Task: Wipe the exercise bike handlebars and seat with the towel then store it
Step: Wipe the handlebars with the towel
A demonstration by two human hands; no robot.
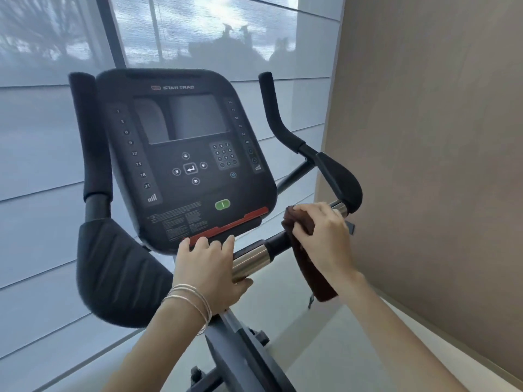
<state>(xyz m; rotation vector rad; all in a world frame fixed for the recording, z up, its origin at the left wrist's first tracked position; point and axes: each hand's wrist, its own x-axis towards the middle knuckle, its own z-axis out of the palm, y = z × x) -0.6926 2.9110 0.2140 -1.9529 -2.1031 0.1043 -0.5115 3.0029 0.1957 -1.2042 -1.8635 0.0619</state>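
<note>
Both hands grip the handlebar (254,257): left hand (210,271) bare; right hand (325,236) seemingly clamping the towel (308,267).

Both forearms are bare, no sleeves showing, and several thin silver bangles (192,299) circle the left wrist.

console (184,154) above handlebar (252,257) | towel (302,241) right of console

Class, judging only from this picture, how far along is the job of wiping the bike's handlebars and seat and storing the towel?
Nothing is visibly finished. In hand: the right hand presses the brown towel around the right handlebar, while the left hand steadies the bar by its metal sleeve. Left: the left grip, the seat, which is out of view, and storing the towel.
</note>
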